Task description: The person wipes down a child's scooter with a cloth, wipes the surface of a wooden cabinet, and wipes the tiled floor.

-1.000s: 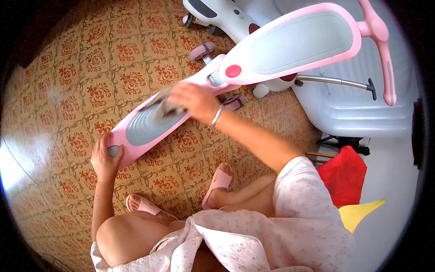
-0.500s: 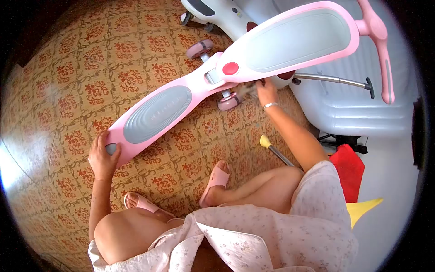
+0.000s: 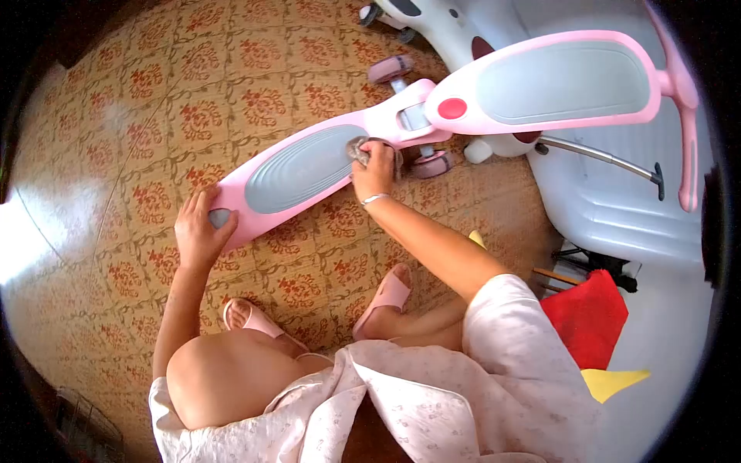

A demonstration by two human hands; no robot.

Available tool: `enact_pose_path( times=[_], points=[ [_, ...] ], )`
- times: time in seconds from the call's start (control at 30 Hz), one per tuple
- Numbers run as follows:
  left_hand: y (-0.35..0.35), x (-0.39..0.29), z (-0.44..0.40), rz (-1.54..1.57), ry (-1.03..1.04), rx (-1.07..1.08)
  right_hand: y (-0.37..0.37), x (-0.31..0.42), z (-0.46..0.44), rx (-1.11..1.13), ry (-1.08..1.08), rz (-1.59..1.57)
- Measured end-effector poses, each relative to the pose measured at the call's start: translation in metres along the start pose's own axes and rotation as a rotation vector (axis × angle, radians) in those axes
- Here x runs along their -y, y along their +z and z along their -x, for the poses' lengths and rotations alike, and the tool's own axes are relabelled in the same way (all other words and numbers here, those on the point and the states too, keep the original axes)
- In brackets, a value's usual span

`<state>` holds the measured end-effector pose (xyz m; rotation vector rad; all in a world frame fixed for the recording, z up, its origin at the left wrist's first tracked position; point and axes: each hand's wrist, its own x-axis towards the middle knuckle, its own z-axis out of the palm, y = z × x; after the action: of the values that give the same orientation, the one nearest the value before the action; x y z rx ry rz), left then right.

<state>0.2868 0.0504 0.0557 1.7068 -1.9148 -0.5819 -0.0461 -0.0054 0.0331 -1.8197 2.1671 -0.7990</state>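
A pink scooter (image 3: 239, 176) with grey footboard pads, a red button and a grey panel stretches diagonally across the view. My left hand (image 3: 199, 231) grips its lower-left tip, thumb and fingers on either side of the small grey end piece. My right hand (image 3: 375, 171) is closed on a crumpled greyish-brown cloth (image 3: 358, 148), which touches the upper right end of the ridged grey pad (image 3: 297, 171). The scooter's pink wheels (image 3: 432, 164) show on both sides of its narrow middle, just right of and above my right hand.
Behind the scooter is a white ride-on toy (image 3: 432, 29). A grey inflatable (image 3: 633, 208) fills the right side, near a metal bar with a black end (image 3: 602, 154). Red cloth (image 3: 590, 318) and a yellow pointed piece (image 3: 614, 383) lie lower right. The floor (image 3: 154, 116) is patterned.
My right hand has moved from below the red button back left onto the pad's edge with the cloth. The scooter appears further right and turned slightly. My left hand keeps its hold.
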Motion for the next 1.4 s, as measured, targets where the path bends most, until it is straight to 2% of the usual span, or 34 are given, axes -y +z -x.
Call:
enact_pose_path(
  times=[0.1,0.17,0.3,0.37,0.4,0.43,0.47,0.5,0.57,0.6,0.63,0.7,0.73,0.77,0.83,0.87,0.93,0.97,1.07,1.17,1.33,1.37,1.4],
  points=[
    [0.001,-0.006,-0.001,0.025,-0.058,-0.017,-0.003,0.008,0.028,0.143,0.162,-0.172],
    [0.003,-0.005,-0.001,0.032,-0.028,-0.056,0.001,0.041,0.059,0.17,-0.069,-0.137],
    [0.006,-0.005,-0.002,0.039,-0.01,-0.084,0.034,0.127,0.116,0.38,-0.208,-0.449],
    [-0.003,-0.004,-0.003,-0.006,0.033,-0.123,0.045,0.165,0.125,0.449,0.042,-0.608],
    [-0.005,0.001,-0.001,0.18,-0.09,-0.071,0.047,0.164,0.118,0.532,0.05,-0.601],
    [-0.006,0.006,0.001,0.372,-0.211,-0.022,0.041,0.161,0.104,0.734,0.241,-0.797],
    [-0.006,0.015,0.004,0.499,-0.239,-0.05,0.031,0.158,0.089,0.732,0.241,-0.789],
    [-0.01,0.018,0.006,0.494,-0.245,-0.063,0.021,0.152,0.073,0.732,0.24,-0.78],
    [-0.018,0.022,0.018,0.459,-0.287,-0.243,0.007,0.124,0.035,0.502,0.179,-0.764],
    [-0.021,0.026,0.027,0.415,-0.382,-0.208,0.001,0.109,0.016,0.361,0.157,-0.706],
    [-0.022,0.029,0.036,0.412,-0.387,-0.21,-0.009,0.099,-0.006,0.249,-0.041,-0.587],
    [-0.013,0.038,0.055,0.332,-0.439,-0.238,-0.023,0.066,-0.041,0.116,-0.321,0.001],
    [-0.004,0.04,0.062,0.636,-0.591,-0.185,-0.021,0.051,-0.048,0.089,-0.324,0.101],
    [0.004,0.042,0.068,0.667,-0.574,-0.185,-0.015,0.042,-0.051,0.196,-0.19,0.178],
    [0.005,0.04,0.067,0.536,-0.492,-0.216,0.012,0.046,-0.036,0.202,-0.232,0.214],
    [0.004,0.039,0.067,0.532,-0.503,-0.214,0.026,0.054,-0.026,0.14,-0.338,0.216],
    [-0.002,0.035,0.066,0.68,-0.544,-0.19,0.041,0.099,-0.008,0.252,-0.373,0.028],
    [-0.003,0.034,0.066,0.671,-0.546,-0.193,0.053,0.115,0.004,0.299,-0.427,0.009],
    [0.001,0.035,0.066,0.934,-0.585,-0.249,0.075,0.158,0.046,0.378,-0.562,-0.053],
    [0.005,0.039,0.066,1.037,-0.525,-0.329,0.066,0.184,0.081,0.46,-0.516,-0.231],
    [0.001,0.038,0.067,1.243,-0.561,-0.339,0.032,0.171,0.123,0.529,-0.36,-0.403],
    [-0.005,0.037,0.066,1.244,-0.553,-0.34,0.02,0.167,0.129,0.754,-0.315,-0.502],
    [-0.014,0.034,0.063,1.271,-0.652,-0.302,0.012,0.165,0.133,0.972,-0.261,-0.594]
  ],
)
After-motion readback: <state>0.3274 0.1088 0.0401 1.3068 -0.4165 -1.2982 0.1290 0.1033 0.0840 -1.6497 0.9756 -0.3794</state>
